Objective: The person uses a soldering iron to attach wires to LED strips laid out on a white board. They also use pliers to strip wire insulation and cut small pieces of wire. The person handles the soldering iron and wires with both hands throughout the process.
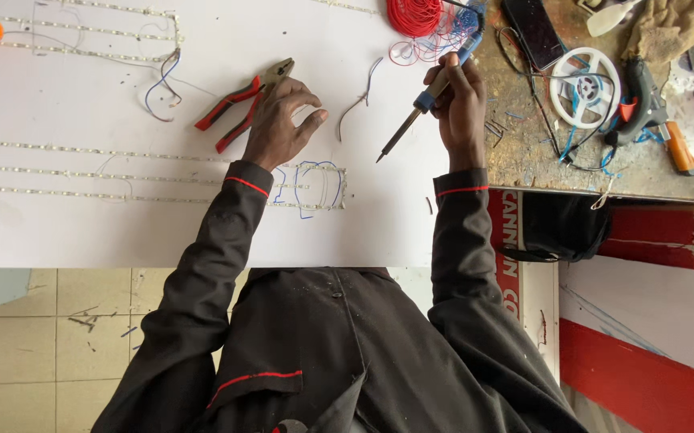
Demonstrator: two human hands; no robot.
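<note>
On the white board (82,232), thin LED strips (82,148) run toward the red-and-black-handled pliers (238,104). The left hand (279,124) rests just beside them, fingers spread, holding nothing. The right hand (461,100) is closed around the blue-handled soldering iron (420,108), tip hovering above the board. This looks like soldering the strip wiring; next the tip must meet a joint.

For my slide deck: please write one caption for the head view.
Right hand holds soldering iron; left hand touches pliers.
</note>
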